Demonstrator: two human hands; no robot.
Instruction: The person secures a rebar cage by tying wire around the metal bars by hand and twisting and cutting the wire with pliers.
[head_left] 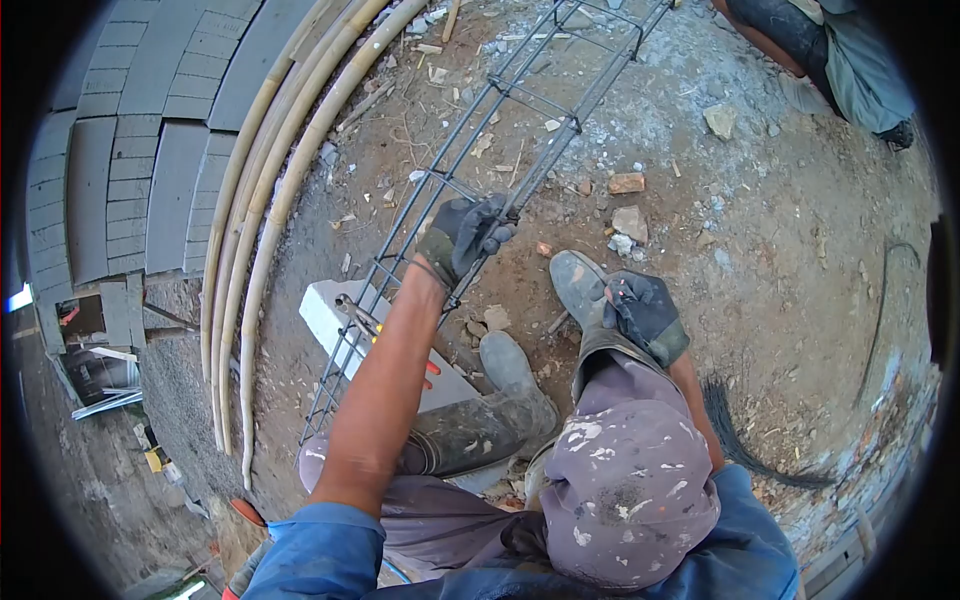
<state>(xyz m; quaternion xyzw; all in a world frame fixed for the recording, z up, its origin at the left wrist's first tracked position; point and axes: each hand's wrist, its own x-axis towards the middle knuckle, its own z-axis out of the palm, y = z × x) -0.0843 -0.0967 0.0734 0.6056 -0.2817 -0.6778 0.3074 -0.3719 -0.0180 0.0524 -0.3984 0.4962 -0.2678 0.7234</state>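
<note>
My left hand (pixel 465 238), in a dark work glove, is closed around a bar of a long rebar cage (pixel 500 88), which runs diagonally from the top down to the lower left. My right hand (pixel 645 315), also gloved, is beside my boot (pixel 577 280) with its fingers curled in. Whatever it holds, if anything, cannot be made out. Pincers with red and yellow handles (pixel 433 369) lie by the cage over a white block (pixel 325 312), partly hidden behind my left forearm. A bundle of thin black tie wire (pixel 738 440) is on the ground at my right.
Several bamboo poles (pixel 262 215) lie along the left, beside stacked grey blocks or panels (pixel 95 190). A brick piece (pixel 627 183) and stones (pixel 629 223) are scattered on the dirt ahead. Another person's leg (pixel 865 75) shows at the upper right.
</note>
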